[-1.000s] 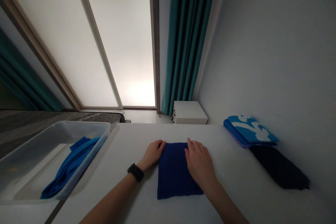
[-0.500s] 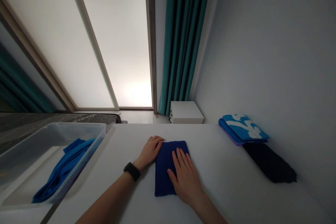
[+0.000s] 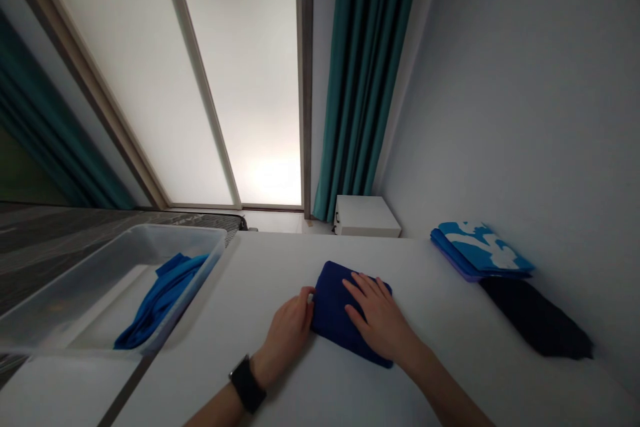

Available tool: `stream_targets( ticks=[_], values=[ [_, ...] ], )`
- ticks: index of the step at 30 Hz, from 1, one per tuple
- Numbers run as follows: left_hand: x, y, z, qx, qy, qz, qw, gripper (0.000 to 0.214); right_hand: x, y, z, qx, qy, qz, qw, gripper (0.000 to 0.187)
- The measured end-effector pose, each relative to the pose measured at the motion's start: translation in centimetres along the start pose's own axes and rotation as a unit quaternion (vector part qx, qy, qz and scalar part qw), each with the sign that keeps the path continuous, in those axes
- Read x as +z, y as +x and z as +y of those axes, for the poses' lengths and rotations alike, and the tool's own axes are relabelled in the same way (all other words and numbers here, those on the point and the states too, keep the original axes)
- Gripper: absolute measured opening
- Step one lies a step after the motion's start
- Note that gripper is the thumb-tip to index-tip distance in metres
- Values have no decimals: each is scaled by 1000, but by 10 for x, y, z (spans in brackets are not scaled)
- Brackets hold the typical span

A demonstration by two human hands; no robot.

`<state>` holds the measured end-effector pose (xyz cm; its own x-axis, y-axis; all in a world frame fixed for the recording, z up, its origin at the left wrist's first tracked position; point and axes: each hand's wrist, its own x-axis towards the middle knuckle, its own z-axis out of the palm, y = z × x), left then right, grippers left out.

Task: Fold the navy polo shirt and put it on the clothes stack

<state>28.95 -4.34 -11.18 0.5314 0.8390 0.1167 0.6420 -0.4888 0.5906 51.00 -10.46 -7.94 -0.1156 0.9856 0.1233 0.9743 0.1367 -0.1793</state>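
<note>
A folded dark blue cloth lies on the white table in front of me. My right hand rests flat on top of it, fingers stretched out and apart. My left hand is at the cloth's left edge, fingers curled against the edge. A black watch is on my left wrist.
A clear plastic bin with a bright blue garment stands at the left. By the right wall lie a folded blue-and-white cloth and a black cloth. A white cabinet and teal curtains stand behind the table.
The cloth has turned at an angle and looks folded smaller. My left hand moved nearer along its left edge; my right hand stays flat on top.
</note>
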Motion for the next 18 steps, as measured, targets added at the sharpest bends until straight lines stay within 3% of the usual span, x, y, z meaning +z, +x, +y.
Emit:
stream_targets(
  ticks=[3, 7, 10, 12, 18],
  values=[
    [-4, -7, 7, -4, -43, -12, 999, 27, 5, -10, -14, -21, 17, -47, 999, 52],
    [-22, -10, 6, 24, -101, -63, 993, 29, 10, -14, -15, -26, 19, -53, 998, 54],
    [-30, -14, 2, 73, -87, -104, 988, 48, 13, -15, -14, -25, 20, -45, 998, 54],
    [-28, -17, 0, 98, -55, -95, 989, 58, 13, -16, -14, -27, 21, -39, 999, 53],
    [-16, -14, -5, 90, -51, -72, 992, 45, 12, -17, -14, -46, 15, -34, 998, 52]
  ],
)
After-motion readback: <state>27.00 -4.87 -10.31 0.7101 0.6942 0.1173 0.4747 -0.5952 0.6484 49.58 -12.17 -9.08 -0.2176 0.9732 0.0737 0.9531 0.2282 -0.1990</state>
